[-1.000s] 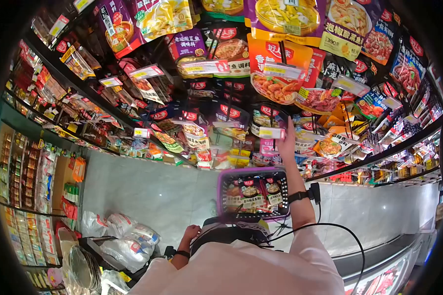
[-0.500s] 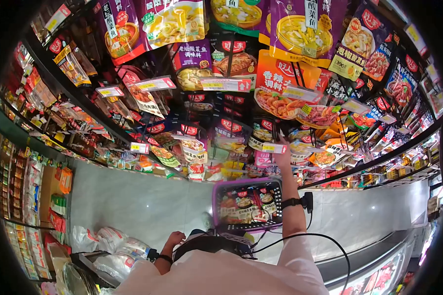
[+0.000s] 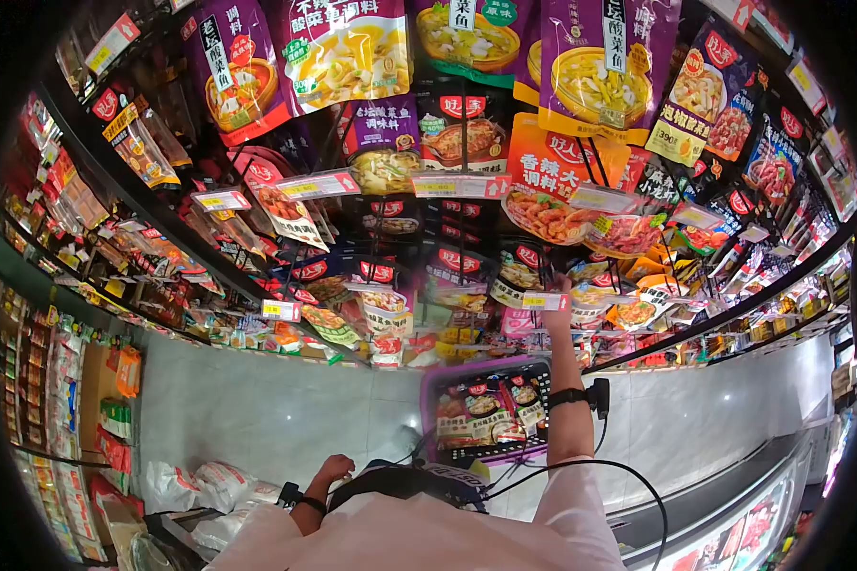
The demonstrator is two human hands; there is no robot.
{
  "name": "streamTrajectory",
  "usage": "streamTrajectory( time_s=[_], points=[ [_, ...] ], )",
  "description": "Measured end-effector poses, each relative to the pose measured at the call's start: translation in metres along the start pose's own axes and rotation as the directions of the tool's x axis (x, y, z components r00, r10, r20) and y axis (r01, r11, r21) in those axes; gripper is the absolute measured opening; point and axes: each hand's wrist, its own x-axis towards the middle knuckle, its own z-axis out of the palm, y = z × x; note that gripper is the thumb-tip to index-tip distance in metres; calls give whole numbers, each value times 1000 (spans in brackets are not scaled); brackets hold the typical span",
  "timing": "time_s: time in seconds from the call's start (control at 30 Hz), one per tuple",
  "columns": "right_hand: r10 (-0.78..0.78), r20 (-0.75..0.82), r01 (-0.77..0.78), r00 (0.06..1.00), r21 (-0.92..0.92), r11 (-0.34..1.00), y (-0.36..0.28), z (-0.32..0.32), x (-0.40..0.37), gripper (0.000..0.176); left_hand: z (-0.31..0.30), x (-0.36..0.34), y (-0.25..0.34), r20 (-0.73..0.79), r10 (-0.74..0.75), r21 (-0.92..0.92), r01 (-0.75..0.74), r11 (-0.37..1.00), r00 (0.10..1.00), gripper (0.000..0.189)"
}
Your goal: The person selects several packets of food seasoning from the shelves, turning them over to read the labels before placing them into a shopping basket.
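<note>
My right hand (image 3: 559, 303) reaches into the lower row of hanging seasoning pouches. It is beside a price tag (image 3: 546, 302) and a dark pouch (image 3: 521, 272) with a pale lower band. Its fingers are partly hidden among the tag and packets, so any grip cannot be made out. My left hand (image 3: 335, 467) hangs low by my body, loosely curled, with nothing visible in it. Below my right hand is a black shopping basket with a purple rim (image 3: 428, 419). Several seasoning pouches (image 3: 486, 404) lie inside it.
Large purple pouches (image 3: 611, 71) and an orange pouch (image 3: 552, 171) hang above on the rack. A black shelf rail (image 3: 724, 309) curves along the right. White plastic bags (image 3: 221, 487) are at lower left. A display case (image 3: 733, 514) is at lower right. A cable (image 3: 638, 476) loops by my right arm.
The view has shifted slightly, so the rack and basket appear a little lower and further right. My right hand stays among the same lower pouches. My left hand remains low by my body.
</note>
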Motion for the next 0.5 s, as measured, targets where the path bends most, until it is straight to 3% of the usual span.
streamTrajectory(
  time_s=[0.03,0.07,0.1,0.17,0.2,0.23,0.3,0.33,0.43,0.47,0.5],
  points=[
    [-29,-25,29,999,16,999,1,3,1,47,-3,-5,0,5,16,38,-16,999,1000,25],
    [-184,-152,192,971,40,981,23,15,4,57,-4,1,-11,30,123,94,-126,988,992,25],
    [-194,-104,183,976,-110,977,36,18,5,59,-3,16,-31,65,229,146,-236,961,971,25],
    [-187,-2,170,982,-399,901,52,17,3,64,-2,17,-29,48,190,98,-194,976,981,25],
    [-165,-23,143,986,-390,910,53,16,-1,65,6,5,-8,4,35,-6,-35,999,999,25],
    [-69,22,72,997,-196,978,49,16,-2,65,13,-7,13,-28,-125,-118,120,986,992,25],
    [87,164,-119,983,197,973,42,21,-5,64,23,-12,22,-22,-95,-155,90,984,995,25],
    [130,177,-146,976,85,986,40,23,-8,61,29,-8,24,-20,-78,-165,74,984,997,25],
    [56,204,-90,977,164,982,65,39,-13,54,51,-7,29,-21,-78,-194,72,978,997,25],
    [-26,109,12,994,131,991,23,26,-14,19,57,-8,34,-23,-85,-205,79,976,996,26],
    [-63,133,57,989,47,997,44,30,-17,19,63,-10,38,-21,-82,-183,77,980,996,26]
  ],
)
